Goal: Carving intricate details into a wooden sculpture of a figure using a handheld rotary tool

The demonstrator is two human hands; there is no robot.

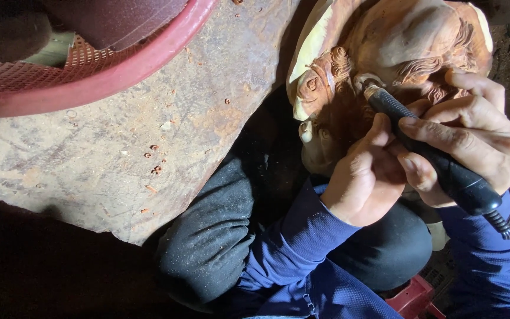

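Head view shows my right hand (473, 139) gripping the black rotary tool (438, 159) against the wood carving (385, 41), my left hand (364, 177) closed, steadying the carving.

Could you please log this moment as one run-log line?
right hand: holds rotary tool | left hand: braces it | tip: on wood carving

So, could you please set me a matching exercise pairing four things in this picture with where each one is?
Things:
1. black rotary carving tool
2. reddish-brown carved wooden figure
3. red perforated plastic basket
4. dusty stone slab

Places:
A. top left, resting on the slab
B. gripped in the right hand
C. top right, steadied by the left hand
D. under the basket, strewn with wood chips

Pairs: 1-B, 2-C, 3-A, 4-D
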